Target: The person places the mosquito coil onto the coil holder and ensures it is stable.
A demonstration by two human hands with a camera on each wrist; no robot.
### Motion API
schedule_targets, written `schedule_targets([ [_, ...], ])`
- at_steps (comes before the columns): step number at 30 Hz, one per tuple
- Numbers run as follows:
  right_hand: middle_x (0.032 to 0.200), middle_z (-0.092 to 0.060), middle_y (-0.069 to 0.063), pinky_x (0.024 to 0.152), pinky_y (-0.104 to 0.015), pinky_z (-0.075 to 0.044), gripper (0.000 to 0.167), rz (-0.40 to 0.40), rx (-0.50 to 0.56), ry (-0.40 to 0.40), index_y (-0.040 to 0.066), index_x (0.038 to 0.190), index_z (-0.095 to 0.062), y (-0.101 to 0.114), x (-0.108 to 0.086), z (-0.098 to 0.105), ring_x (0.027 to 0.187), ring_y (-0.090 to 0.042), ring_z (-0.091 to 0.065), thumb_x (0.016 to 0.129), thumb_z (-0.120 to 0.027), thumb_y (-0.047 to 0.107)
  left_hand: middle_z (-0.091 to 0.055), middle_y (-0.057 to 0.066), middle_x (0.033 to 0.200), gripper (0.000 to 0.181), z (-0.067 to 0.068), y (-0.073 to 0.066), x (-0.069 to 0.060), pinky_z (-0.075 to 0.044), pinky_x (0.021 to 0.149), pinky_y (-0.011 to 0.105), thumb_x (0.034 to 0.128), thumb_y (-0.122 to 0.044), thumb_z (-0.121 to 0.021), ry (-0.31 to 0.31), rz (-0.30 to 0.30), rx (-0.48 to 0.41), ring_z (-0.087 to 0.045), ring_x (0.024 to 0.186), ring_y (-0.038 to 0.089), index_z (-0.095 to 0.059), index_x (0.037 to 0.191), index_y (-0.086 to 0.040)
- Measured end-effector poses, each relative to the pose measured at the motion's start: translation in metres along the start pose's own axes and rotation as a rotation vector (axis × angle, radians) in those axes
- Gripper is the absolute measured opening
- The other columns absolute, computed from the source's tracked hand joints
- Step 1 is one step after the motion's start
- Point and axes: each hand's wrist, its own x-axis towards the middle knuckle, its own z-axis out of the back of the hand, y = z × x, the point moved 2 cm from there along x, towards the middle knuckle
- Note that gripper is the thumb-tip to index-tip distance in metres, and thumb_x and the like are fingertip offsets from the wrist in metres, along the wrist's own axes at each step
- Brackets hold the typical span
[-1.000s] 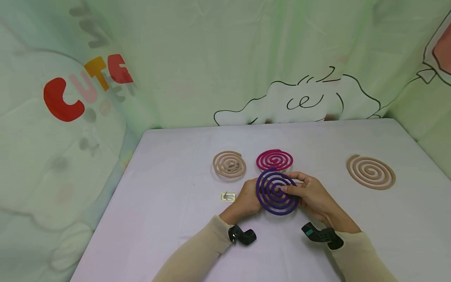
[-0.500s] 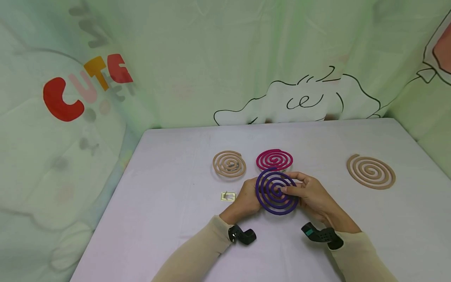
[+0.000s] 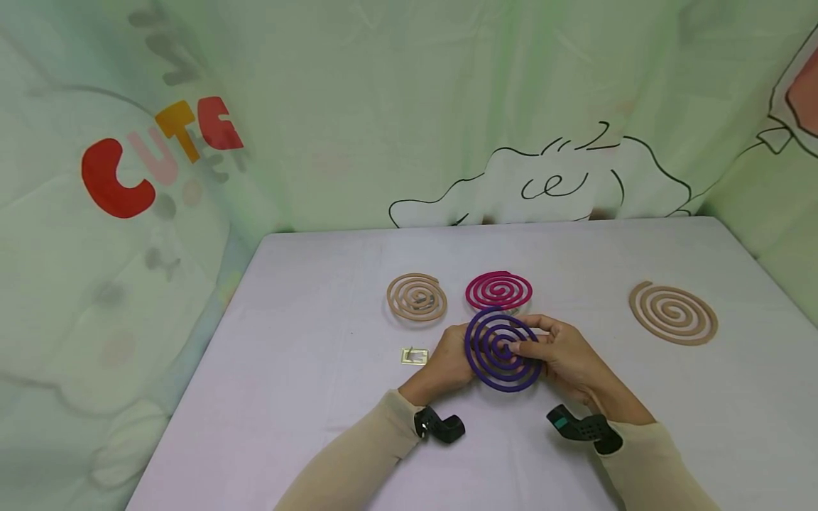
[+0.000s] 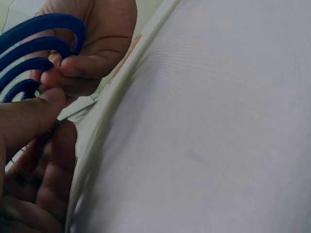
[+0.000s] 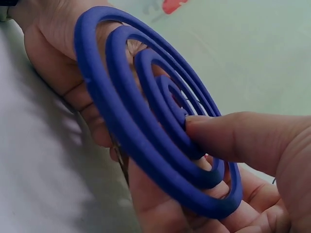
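A blue-purple mosquito coil (image 3: 503, 383) is held up, tilted, between both hands. My right hand (image 3: 569, 355) pinches it, thumb at its centre and fingers behind, as the right wrist view shows. Behind the coil, my left hand (image 3: 450, 362) has its fingers curled and its thumb at the fingertips. Between them is a thin metal piece (image 5: 120, 158), mostly hidden, which looks like a coil stand. In the left wrist view the left thumb (image 4: 29, 119) is close to the coil's middle. A small gold coil stand (image 3: 415, 356) lies by the left wrist.
A tan coil (image 3: 417, 297) with metal showing under it lies beyond the left hand. Just past the held coil is a pink coil (image 3: 498, 289). Another tan coil (image 3: 674, 314) lies flat at the right of the white-covered table (image 3: 307, 419). Curtains surround the table's back and sides.
Hardly anything differs: both hands stay at the coil with the same grip. The whole head view shifts very slightly.
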Motion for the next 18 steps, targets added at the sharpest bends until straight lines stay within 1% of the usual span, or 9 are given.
schedule_targets([
  [2, 0.099, -0.078, -0.004, 0.08, -0.03, -0.062, 0.053, -0.003, -0.003, -0.005, -0.003, 0.139, -0.045, -0.0007, 0.0001, 0.0004, 0.09, -0.016, -0.076, 0.095, -0.073, 0.001, -0.073, 0.016, 0.089, 0.012, 0.0006, -0.0002, 0.0006, -0.051, 0.073, 0.016, 0.0939, -0.008, -0.075, 0.02, 0.0, 0.029, -0.053, 0.076, -0.003, -0.074, 0.099, 0.004],
  [3, 0.098, -0.078, -0.003, 0.079, -0.03, -0.062, 0.052, -0.005, -0.006, -0.008, -0.003, 0.138, -0.046, -0.001, 0.0002, 0.0007, 0.09, -0.015, -0.076, 0.095, -0.073, 0.001, -0.073, 0.013, 0.087, 0.012, 0.0011, -0.0001, 0.001, -0.05, 0.072, 0.015, 0.0949, -0.01, -0.074, 0.032, 0.002, 0.06, -0.052, 0.076, -0.003, -0.074, 0.097, 0.002],
  [5, 0.097, -0.078, -0.002, 0.078, -0.029, -0.062, 0.049, -0.013, -0.016, -0.015, -0.002, 0.136, -0.047, -0.0018, 0.0, 0.0022, 0.089, -0.015, -0.076, 0.094, -0.073, 0.0, -0.071, 0.007, 0.082, 0.012, 0.0023, 0.0002, 0.0018, -0.048, 0.07, 0.015, 0.0945, -0.013, -0.075, 0.053, 0.016, 0.108, -0.051, 0.073, -0.002, -0.074, 0.094, -0.001],
  [7, 0.097, -0.078, -0.001, 0.077, -0.03, -0.062, 0.046, -0.025, -0.023, -0.022, 0.0, 0.134, -0.048, -0.0029, 0.0003, 0.0039, 0.088, -0.014, -0.076, 0.094, -0.073, 0.0, -0.066, -0.001, 0.076, 0.01, 0.0041, 0.0011, 0.0021, -0.045, 0.067, 0.015, 0.0938, -0.012, -0.076, 0.073, 0.059, 0.122, -0.049, 0.071, -0.001, -0.074, 0.092, -0.003],
  [9, 0.097, -0.078, 0.0, 0.077, -0.03, -0.062, 0.045, -0.035, -0.032, -0.026, 0.001, 0.133, -0.049, -0.0038, 0.0007, 0.0056, 0.088, -0.014, -0.075, 0.094, -0.072, 0.0, -0.059, -0.006, 0.07, 0.007, 0.0058, 0.0027, 0.0021, -0.042, 0.063, 0.016, 0.0937, -0.009, -0.075, 0.086, 0.119, 0.102, -0.047, 0.067, 0.001, -0.073, 0.089, -0.004],
  [11, 0.098, -0.078, 0.0, 0.078, -0.03, -0.062, 0.045, -0.046, -0.034, -0.027, 0.001, 0.133, -0.048, -0.0043, 0.0009, 0.0069, 0.088, -0.014, -0.075, 0.095, -0.071, 0.0, -0.054, -0.008, 0.067, 0.007, 0.0072, 0.004, 0.0019, -0.039, 0.058, 0.018, 0.0958, -0.004, -0.071, 0.089, 0.192, 0.023, -0.046, 0.063, 0.003, -0.071, 0.089, -0.003],
  [13, 0.098, -0.078, 0.0, 0.078, -0.03, -0.062, 0.045, -0.059, -0.028, -0.032, 0.001, 0.134, -0.048, -0.0047, 0.0012, 0.0081, 0.088, -0.014, -0.075, 0.095, -0.072, 0.0, -0.053, -0.008, 0.067, 0.009, 0.0075, 0.0058, 0.002, -0.038, 0.057, 0.019, 0.0982, 0.0, -0.064, 0.069, 0.265, -0.088, -0.046, 0.061, 0.005, -0.071, 0.092, 0.0],
  [15, 0.1, -0.077, 0.0, 0.079, -0.031, -0.062, 0.046, -0.068, -0.024, -0.031, 0.0, 0.134, -0.047, -0.0047, 0.0012, 0.0088, 0.089, -0.014, -0.075, 0.096, -0.071, 0.001, -0.058, -0.006, 0.072, 0.014, 0.0064, 0.0071, 0.0021, -0.044, 0.059, 0.018, 0.1, 0.002, -0.057, 0.049, 0.334, -0.236, -0.052, 0.064, 0.005, -0.071, 0.101, 0.005],
  [18, 0.101, -0.076, 0.001, 0.08, -0.031, -0.062, 0.047, -0.081, -0.018, -0.034, 0.0, 0.135, -0.045, -0.0052, 0.0022, 0.0095, 0.089, -0.014, -0.075, 0.096, -0.071, 0.001, -0.064, -0.003, 0.082, 0.025, 0.0042, 0.0072, 0.003, -0.052, 0.067, 0.019, 0.0992, 0.004, -0.049, 0.001, 0.407, -0.412, -0.06, 0.073, 0.007, -0.068, 0.114, 0.011],
])
